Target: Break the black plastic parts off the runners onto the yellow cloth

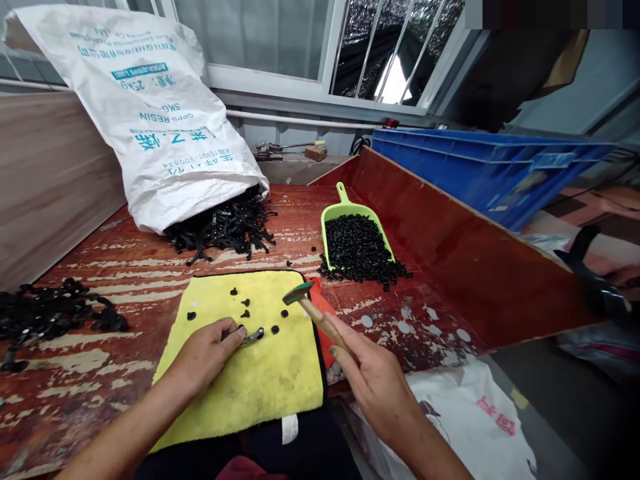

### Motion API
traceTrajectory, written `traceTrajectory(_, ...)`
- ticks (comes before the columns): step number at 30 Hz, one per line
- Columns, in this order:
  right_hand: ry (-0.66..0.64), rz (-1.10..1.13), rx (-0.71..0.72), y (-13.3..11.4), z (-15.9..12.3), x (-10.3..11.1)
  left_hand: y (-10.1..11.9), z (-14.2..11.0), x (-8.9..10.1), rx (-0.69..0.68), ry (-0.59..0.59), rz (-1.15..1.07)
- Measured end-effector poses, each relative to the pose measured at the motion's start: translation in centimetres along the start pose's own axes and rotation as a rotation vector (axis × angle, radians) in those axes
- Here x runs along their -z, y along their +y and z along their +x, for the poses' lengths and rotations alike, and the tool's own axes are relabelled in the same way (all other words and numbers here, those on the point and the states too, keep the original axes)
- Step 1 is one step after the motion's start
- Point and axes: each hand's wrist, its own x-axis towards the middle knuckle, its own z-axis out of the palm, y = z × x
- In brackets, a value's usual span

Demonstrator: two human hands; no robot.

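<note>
A slim dark clip point(251, 337) is pinched between the thumb and forefinger of the left hand point(213, 350), low over the middle of a yellow cloth point(240, 393). Its near part is covered by the fingertips, while its far part is left bare, stuck out to the right of the thumb and ended by a round black piece; whether the cloth is touched by it cannot be told. The other fingers of that hand are curled and mostly hidden. By the right hand point(377, 380) a hammer point(323, 322) is gripped, its wooden handle closed in between thumb and forefinger, the remaining fingers being largely out of sight. The green hammer head is held above the cloth's upper right part, beyond the clip and to its right, well clear of the left fingers. Small black parts point(275, 329) are scattered on the cloth, two of them just to the right of the clip's end. A red cloth point(325, 340) is partly covered by the yellow one. Farther back on the worn table point(295, 220), a green dustpan point(324, 233) is filled with black pieces point(357, 240), and black clips point(220, 227) are spilled from a white sack point(170, 120).
</note>
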Motion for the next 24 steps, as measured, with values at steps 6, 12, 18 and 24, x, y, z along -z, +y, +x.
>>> traceTrajectory(6, -0.122, -0.005, -0.019, 0.5, -0.8, -0.5, -0.1, -0.3, 0.4, -0.122, 0.155, 0.398)
traceTrajectory(12, -0.192, -0.106, -0.018, 0.1, -0.7, -1.5, -0.5, 0.1, 0.7, -0.063, 0.155, 0.42)
traceTrajectory(18, -0.127, -0.277, 0.009, 1.6, -0.6, -0.8, -1.3, -0.7, 2.5, -0.03, 0.168, 0.386)
traceTrajectory(24, 0.049, -0.484, -0.046, 5.0, 0.4, 0.1, -3.0, -2.4, 3.2, -0.193, 0.275, 0.573)
